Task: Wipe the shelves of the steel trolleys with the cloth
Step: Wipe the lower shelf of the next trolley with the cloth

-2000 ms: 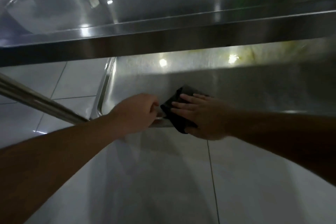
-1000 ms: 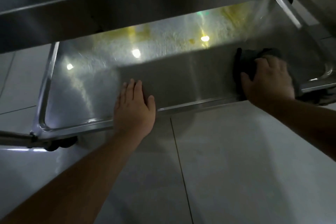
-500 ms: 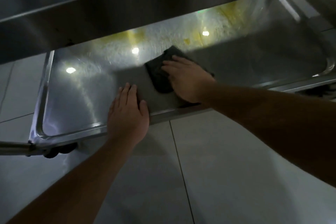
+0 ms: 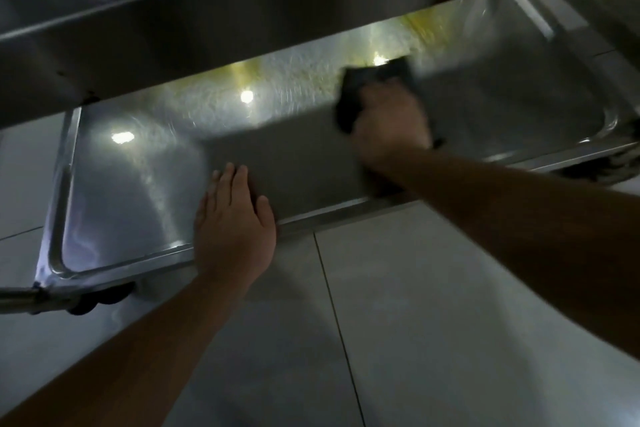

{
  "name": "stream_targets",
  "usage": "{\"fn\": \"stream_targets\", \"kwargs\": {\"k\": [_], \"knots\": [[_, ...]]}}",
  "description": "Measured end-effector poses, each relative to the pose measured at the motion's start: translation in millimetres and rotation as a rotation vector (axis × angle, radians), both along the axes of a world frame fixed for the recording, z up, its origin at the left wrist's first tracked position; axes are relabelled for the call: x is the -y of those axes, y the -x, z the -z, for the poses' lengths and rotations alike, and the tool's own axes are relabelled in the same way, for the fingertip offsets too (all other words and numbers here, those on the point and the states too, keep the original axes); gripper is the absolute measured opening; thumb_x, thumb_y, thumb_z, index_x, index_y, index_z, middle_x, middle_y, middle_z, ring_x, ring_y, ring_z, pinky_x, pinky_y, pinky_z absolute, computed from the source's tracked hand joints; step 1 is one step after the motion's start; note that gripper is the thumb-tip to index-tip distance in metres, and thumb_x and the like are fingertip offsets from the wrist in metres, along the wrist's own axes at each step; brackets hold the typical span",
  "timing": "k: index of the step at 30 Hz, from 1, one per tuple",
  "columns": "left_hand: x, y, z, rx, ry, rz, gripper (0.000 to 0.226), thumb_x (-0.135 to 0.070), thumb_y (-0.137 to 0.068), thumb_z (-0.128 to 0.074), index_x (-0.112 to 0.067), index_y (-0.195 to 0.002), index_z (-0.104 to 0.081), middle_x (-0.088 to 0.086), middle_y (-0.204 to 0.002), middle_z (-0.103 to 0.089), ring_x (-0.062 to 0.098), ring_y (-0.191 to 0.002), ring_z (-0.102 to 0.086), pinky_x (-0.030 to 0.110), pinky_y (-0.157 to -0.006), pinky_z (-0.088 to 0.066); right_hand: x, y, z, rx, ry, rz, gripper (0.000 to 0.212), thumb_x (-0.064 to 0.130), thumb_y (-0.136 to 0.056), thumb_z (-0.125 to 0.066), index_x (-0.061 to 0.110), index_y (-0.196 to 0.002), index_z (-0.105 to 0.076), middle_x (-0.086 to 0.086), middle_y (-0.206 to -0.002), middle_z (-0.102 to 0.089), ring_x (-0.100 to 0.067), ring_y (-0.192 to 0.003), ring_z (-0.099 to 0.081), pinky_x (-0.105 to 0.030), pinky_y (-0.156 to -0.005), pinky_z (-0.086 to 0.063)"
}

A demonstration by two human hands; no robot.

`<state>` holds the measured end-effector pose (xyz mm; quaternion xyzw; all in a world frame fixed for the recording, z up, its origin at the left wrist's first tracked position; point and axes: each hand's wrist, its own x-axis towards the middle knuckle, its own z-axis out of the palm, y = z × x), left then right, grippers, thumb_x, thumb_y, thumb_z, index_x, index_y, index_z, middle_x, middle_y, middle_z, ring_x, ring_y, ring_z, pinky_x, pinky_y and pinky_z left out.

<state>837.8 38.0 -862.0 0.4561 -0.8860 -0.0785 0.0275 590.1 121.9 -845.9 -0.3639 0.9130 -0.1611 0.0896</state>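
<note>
1. The right hand (image 4: 389, 121) presses the dark cloth (image 4: 372, 87) onto the lower shelf (image 4: 138, 191) of the steel trolley. How its fingers lie over the cloth cannot be told, since hand and cloth are blurred by motion.
2. Change: half a second ago the cloth lay near the middle of the shelf, close to the front edge; it is now at the back of the shelf, right of centre, at the rim of the yellowish residue (image 4: 422, 28).
3. The left hand (image 4: 235, 218) lies flat, fingers straight and together, on the front edge of the shelf, left of centre. Its placement is unchanged; judged as bracing the trolley.
4. The upper shelf (image 4: 242, 21) overhangs and hides the back edge of the lower one.
5. Judgement: wiping has moved from the front strip to the soiled back strip. Yellow staining remains visible along the back, towards the back right corner, so this shelf is not yet finished.
</note>
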Motion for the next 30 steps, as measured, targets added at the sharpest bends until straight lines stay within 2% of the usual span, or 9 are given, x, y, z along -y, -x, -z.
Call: {"fn": "stream_targets", "kwargs": {"k": [3,7,9,13,15,20,24,27,30], "knots": [[3,-2,0,-0.031,0.007,0.025,0.062,-0.032,-0.104,-0.033,-0.008,-0.162,-0.037,0.011,-0.17,-0.034,0.028,-0.159,-0.027,0.045,-0.128,-0.023,32,-71,5,0.009,-0.001,-0.482,0.058,0.03,-0.101,-0.044,0.018,-0.158,-0.04,0.0,-0.166,-0.035,-0.024,-0.156,-0.021,-0.04,-0.128,-0.016],[7,-5,-1,-0.07,0.03,0.02,0.068,-0.036,-0.096,-0.034,-0.009,-0.158,-0.044,0.011,-0.167,-0.04,0.029,-0.156,-0.034,0.046,-0.126,-0.029,23,-55,9,-0.051,-0.031,-0.647,0.059,0.028,-0.103,-0.041,0.021,-0.161,-0.032,0.004,-0.169,-0.027,-0.019,-0.158,-0.015,-0.04,-0.129,-0.012],[9,-5,1,-0.06,0.031,0.026,0.069,-0.039,-0.097,-0.034,-0.011,-0.159,-0.043,0.009,-0.168,-0.038,0.028,-0.156,-0.033,0.047,-0.126,-0.03,6,-10,11,-0.079,-0.026,-0.541,0.058,0.024,-0.103,-0.041,0.02,-0.16,-0.034,0.002,-0.168,-0.03,-0.021,-0.157,-0.018,-0.041,-0.129,-0.015],[10,-8,3,-0.059,0.04,0.02,0.068,-0.04,-0.098,-0.033,-0.013,-0.16,-0.041,0.008,-0.169,-0.038,0.028,-0.156,-0.033,0.049,-0.125,-0.03,-68,114,11,-0.124,-0.031,-0.123,0.054,0.014,-0.1,-0.047,0.012,-0.154,-0.043,-0.016,-0.16,-0.042,-0.035,-0.149,-0.035,-0.045,-0.124,-0.026],[8,-8,3,-0.057,0.038,0.018,0.068,-0.04,-0.099,-0.033,-0.013,-0.161,-0.04,0.008,-0.169,-0.037,0.028,-0.156,-0.032,0.049,-0.126,-0.03,-112,159,10,-0.141,-0.055,0.084,0.052,0.018,-0.103,-0.046,0.011,-0.154,-0.042,-0.018,-0.16,-0.041,-0.037,-0.148,-0.035,-0.051,-0.124,-0.026],[4,-2,5,-0.063,0.028,-0.02,0.062,-0.033,-0.102,-0.041,-0.013,-0.161,-0.039,0.008,-0.17,-0.035,0.029,-0.157,-0.029,0.049,-0.127,-0.026,-129,140,16,-0.161,-0.085,0.267,0.052,0.022,-0.107,-0.039,0.009,-0.157,-0.038,-0.013,-0.164,-0.035,-0.036,-0.153,-0.026,-0.05,-0.125,-0.02],[2,1,3,-0.076,0.021,-0.031,0.069,-0.037,-0.095,-0.035,-0.01,-0.158,-0.043,0.011,-0.168,-0.037,0.032,-0.156,-0.031,0.05,-0.126,-0.027,-102,67,4,-0.032,0.001,0.026,0.047,0.01,-0.103,-0.045,0.001,-0.149,-0.05,-0.02,-0.157,-0.045,-0.042,-0.147,-0.035,-0.039,-0.122,-0.021],[2,1,2,-0.077,0.012,-0.025,0.07,-0.037,-0.094,-0.035,-0.01,-0.158,-0.044,0.012,-0.168,-0.038,0.032,-0.156,-0.032,0.05,-0.126,-0.027,-82,5,2,-0.002,-0.014,-0.345,0.048,0.018,-0.104,-0.046,0.01,-0.151,-0.05,-0.008,-0.161,-0.043,-0.029,-0.153,-0.031,-0.034,-0.128,-0.013],[2,1,3,-0.067,0.008,-0.01,0.071,-0.039,-0.094,-0.034,-0.013,-0.16,-0.042,0.008,-0.169,-0.036,0.029,-0.157,-0.03,0.048,-0.126,-0.026,-83,-2,0,0.041,0.031,-0.485,0.047,0.02,-0.104,-0.049,0.02,-0.151,-0.051,0.004,-0.159,-0.045,-0.019,-0.154,-0.029,-0.026,-0.125,-0.01]]}}
